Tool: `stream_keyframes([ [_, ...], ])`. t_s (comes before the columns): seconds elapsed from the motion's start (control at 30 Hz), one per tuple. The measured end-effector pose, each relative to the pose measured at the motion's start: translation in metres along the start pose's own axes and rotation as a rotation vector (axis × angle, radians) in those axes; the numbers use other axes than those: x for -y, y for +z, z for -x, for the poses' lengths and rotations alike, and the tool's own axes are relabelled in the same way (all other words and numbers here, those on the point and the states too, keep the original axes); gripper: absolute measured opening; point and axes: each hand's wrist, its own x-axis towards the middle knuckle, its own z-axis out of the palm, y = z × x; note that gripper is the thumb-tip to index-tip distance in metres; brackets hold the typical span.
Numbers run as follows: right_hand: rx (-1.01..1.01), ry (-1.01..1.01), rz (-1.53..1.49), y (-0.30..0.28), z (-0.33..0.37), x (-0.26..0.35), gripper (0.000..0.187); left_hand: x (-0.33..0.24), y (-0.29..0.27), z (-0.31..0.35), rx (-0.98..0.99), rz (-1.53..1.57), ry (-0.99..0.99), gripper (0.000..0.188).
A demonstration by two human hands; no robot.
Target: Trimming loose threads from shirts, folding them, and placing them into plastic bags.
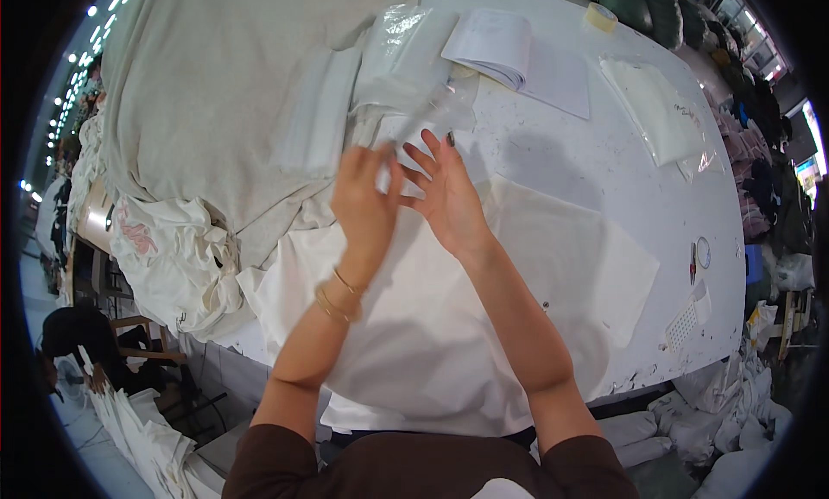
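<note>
Both my hands are raised over a white cloth garment (423, 326) spread flat on the table in front of me, partly draping over its near edge. My left hand (366, 192), with bracelets at the wrist, has its fingers smeared by motion. A crumpled piece of clear plastic film (451, 104) lies just beyond its fingertips; whether the hand touches it I cannot tell. My right hand (449, 195) is close beside the left, palm showing and fingers spread, with nothing in it. Past the hands sit stacks of clear plastic bags (401, 54) and an opened paper booklet (492, 46).
A large beige cloth (233, 93) covers the table's left side, beside a bunched white garment (177, 257). On the right of the white table (553, 145) are a bagged white garment (661, 115), a tape roll (600, 17), a small red-handled tool (692, 264) and a sticker sheet (682, 326).
</note>
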Motion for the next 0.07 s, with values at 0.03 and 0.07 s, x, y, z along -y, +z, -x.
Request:
stream_keyframes([
  [0.03,0.061,0.005,-0.065,0.0,0.002,-0.003,0.059,-0.015,-0.005,0.016,0.033,0.072,0.012,0.021],
  [0.07,0.069,0.052,-0.114,-0.014,0.002,-0.011,0.057,-0.014,-0.008,0.019,0.039,0.075,0.007,0.021],
])
